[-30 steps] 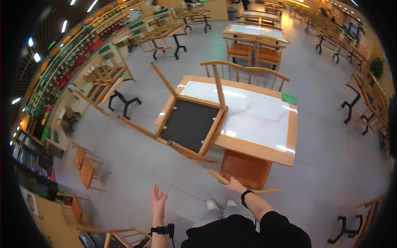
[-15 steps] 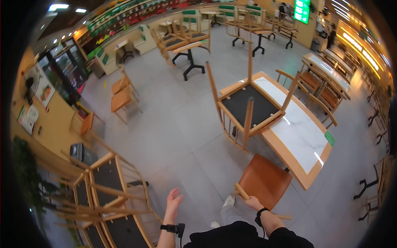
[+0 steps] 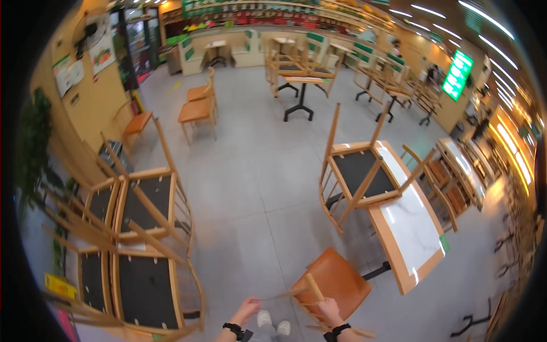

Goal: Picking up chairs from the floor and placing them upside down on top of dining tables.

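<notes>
My right hand grips the wooden back rail of a chair with a brown-orange seat, which stands upright on the floor in front of me. My left hand is left of that chair, fingers curled; a thin blurred strip runs from it toward the chair back, and I cannot make out what it is. Just beyond, an upturned chair rests on a table with a white marbled top and wooden edge, its legs pointing up.
Several upturned chairs are stacked on a table at the left. Two upright chairs stand farther off, and another chair is by the wall near a grey bin. A table loaded with upturned chairs stands at the back.
My view has turned left and tilted up. My left hand has come closer to the chair and its fingers have curled. My right hand keeps its grip on the chair's rail.
</notes>
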Demonstrator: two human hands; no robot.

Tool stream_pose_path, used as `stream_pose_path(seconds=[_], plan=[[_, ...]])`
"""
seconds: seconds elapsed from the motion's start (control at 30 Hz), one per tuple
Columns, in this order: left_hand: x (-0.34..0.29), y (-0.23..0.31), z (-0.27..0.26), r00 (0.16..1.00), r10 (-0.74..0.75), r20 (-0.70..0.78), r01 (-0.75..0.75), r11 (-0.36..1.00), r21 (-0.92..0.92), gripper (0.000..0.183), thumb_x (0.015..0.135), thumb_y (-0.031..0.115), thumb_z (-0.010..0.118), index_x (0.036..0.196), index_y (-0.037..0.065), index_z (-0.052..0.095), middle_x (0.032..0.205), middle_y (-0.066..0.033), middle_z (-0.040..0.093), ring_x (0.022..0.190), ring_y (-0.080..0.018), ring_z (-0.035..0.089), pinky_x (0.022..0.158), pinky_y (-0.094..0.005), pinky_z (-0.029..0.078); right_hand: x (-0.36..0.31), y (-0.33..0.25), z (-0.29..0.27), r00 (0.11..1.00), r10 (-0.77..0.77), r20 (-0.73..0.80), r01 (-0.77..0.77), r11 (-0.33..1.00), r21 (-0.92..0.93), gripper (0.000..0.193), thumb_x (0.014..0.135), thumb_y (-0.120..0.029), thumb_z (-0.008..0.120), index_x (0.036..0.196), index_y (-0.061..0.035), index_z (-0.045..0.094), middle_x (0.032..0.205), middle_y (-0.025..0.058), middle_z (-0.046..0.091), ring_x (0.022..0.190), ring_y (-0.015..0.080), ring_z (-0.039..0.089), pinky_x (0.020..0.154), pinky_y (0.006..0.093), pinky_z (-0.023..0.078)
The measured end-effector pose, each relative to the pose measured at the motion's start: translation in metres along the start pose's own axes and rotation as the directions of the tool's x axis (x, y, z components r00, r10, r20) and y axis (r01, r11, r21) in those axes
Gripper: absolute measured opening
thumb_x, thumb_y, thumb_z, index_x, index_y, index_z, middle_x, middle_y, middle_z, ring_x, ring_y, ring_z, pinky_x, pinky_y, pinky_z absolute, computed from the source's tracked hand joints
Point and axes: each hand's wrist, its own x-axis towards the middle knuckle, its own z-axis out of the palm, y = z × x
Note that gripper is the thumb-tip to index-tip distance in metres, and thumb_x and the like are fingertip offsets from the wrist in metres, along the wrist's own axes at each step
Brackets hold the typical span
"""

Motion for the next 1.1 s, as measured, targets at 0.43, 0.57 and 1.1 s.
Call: stream_pose_path(seconds=[0.43,0.57,1.1], plan=[[0.068,-0.073,0.055,0.993,-0.106,0.06,0.12,0.936,-0.332,0.075,0.095,0.04,0.059,0.146,-0.005,0.027,0.143,-0.0292,0.039,0.126,-0.0357,0.047,0.11,-0.044,0.038,-0.066,0.051,-0.124,0.976,-0.191,-0.104,0.215,0.783,0.583,0.015,0.072,-0.008,0.067,0.075,0.0061,0.064,0.06,0.0089,0.059,0.051,0.018,0.059,0.049,0.0309,0.048],[0.084,-0.048,0.073,0.995,-0.067,-0.069,-0.01,0.642,-0.767,0.079,0.096,0.047,0.056,0.146,-0.004,0.023,0.141,-0.0289,0.04,0.126,-0.035,0.046,0.11,-0.0445,0.037,-0.165,0.052,-0.103,0.984,-0.163,-0.074,0.166,0.681,0.714,0.017,0.075,-0.01,0.071,0.083,0.0014,0.063,0.064,0.0078,0.059,0.055,0.0181,0.059,0.05,0.0302,0.048],[-0.088,0.027,0.244,0.903,0.158,0.398,0.225,0.616,-0.755,0.019,0.082,0.015,0.071,0.077,0.006,0.055,0.071,-0.0095,0.057,0.071,-0.0244,0.059,0.07,-0.0353,0.049,-0.238,0.365,-0.107,0.783,-0.162,-0.601,0.512,0.716,0.474,0.046,0.081,-0.007,0.068,0.123,0.0029,0.053,0.108,0.0212,0.062,0.103,0.0334,0.061,0.087,0.046,0.052]])
